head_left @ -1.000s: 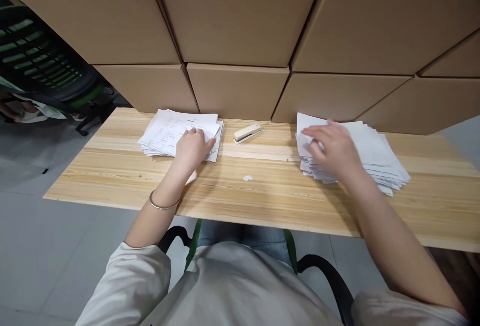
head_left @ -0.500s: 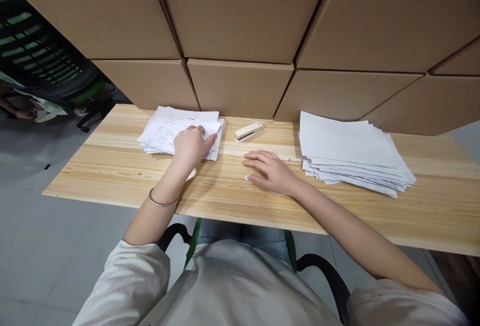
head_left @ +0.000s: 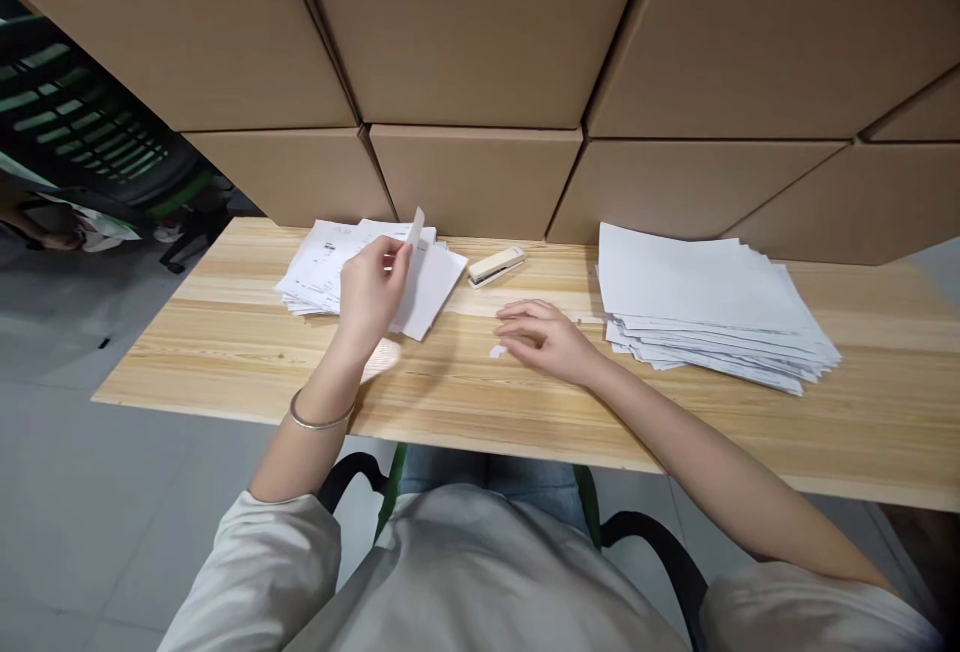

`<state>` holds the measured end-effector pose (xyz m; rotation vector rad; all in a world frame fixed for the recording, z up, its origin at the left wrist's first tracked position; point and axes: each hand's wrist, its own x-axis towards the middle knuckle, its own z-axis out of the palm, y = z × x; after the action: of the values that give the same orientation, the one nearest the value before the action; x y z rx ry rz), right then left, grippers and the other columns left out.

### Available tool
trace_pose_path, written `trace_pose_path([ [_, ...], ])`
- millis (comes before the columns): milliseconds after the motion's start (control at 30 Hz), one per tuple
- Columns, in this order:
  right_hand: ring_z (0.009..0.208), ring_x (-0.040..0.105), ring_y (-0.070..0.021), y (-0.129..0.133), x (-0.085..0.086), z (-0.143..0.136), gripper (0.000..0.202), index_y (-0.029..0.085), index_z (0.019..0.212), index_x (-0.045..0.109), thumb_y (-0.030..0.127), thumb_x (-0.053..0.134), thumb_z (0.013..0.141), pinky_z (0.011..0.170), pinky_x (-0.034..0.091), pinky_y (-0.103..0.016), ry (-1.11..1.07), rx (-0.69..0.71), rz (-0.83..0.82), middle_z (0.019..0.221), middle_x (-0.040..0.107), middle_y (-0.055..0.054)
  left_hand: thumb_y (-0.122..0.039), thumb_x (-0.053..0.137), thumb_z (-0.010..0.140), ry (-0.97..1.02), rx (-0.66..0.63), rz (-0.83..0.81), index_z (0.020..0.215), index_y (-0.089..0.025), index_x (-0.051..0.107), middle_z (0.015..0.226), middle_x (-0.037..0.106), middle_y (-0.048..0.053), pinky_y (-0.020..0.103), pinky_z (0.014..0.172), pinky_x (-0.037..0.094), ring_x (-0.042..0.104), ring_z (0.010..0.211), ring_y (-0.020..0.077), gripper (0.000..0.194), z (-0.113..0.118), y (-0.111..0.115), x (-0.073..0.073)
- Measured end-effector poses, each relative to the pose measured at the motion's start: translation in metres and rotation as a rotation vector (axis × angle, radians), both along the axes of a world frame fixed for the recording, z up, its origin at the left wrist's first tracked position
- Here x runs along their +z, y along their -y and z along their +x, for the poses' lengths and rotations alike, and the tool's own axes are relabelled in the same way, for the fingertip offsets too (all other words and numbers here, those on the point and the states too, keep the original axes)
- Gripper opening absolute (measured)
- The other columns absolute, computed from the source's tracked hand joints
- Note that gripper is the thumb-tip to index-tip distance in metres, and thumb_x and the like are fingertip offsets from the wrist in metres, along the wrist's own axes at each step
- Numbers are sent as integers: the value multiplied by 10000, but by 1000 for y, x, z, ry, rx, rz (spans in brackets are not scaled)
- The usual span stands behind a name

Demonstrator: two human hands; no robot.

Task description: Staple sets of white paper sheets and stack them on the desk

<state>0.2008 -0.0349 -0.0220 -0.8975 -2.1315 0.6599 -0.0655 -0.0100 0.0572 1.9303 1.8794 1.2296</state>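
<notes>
Wooden table (head_left: 247, 342) bears papers (head_left: 315, 267) with illegibly small print.

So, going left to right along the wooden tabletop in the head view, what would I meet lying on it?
Pile of printed sheets → cream stapler → stack of white paper sheets.

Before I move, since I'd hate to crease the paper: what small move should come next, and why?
I'd probably bring the right hand over to steady the upturned paper. The left hand alone pinches it, over the left stack, while the right hand looks empty, its fingers by a small white scrap.
</notes>
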Motion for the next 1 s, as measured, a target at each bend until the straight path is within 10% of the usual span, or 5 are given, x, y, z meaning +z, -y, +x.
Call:
trace_pose_path([
  [233, 1213, 602, -251, -9, 18, 10, 477, 249, 1235, 647, 531, 649, 851, 981, 501, -457, -434, -103, -426, 1288, 662, -114, -511, 736, 778, 725, -236, 324, 717, -213, 606, 603, 542, -48, 200, 525, 417, 491, 548, 74, 331, 0, 10, 14],
  [433, 1396, 435, -283, -11, 20, 11, 1016, 214, 1515, 347, 813, 563, 723, 1083, 414, -489, -585, 256, -718, 1560, 371, -189, -521, 743, 755, 1048, -483, -184, 850, -229, 574, 823, 647, 2, 262, 663, 546, 619, 721, 127, 350, 24, 21, 6],
  [567, 1312, 521, -281, -4, 22, 2, 1104, 163, 1498, 356, 919, 390, 694, 1047, 449, -472, -540, 307, -832, 1492, 461, -210, -445, 681, 814, 1040, -565, -349, 870, -223, 560, 875, 658, 30, 313, 731, 553, 654, 814, 166, 259, 40, 28, -5],
  [767, 1058, 651, -304, -1, 23, -1, 703, 141, 1303, 573, 590, 240, 875, 893, 510, -496, -632, 230, -973, 1188, 693, -154, -401, 745, 746, 1186, -689, -693, 793, -199, 547, 730, 596, 9, 260, 563, 466, 587, 633, 138, 286, 45, 37, -10],
  [1000, 1055, 654, -308, 4, 33, 0, 564, 163, 1177, 653, 367, 535, 664, 945, 487, -430, -850, 173, -1194, 1052, 747, -83, -359, 780, 718, 1267, -834, -861, 756, -156, 558, 703, 576, 5, 211, 530, 402, 553, 596, 107, 303, 40, 37, -6],
])
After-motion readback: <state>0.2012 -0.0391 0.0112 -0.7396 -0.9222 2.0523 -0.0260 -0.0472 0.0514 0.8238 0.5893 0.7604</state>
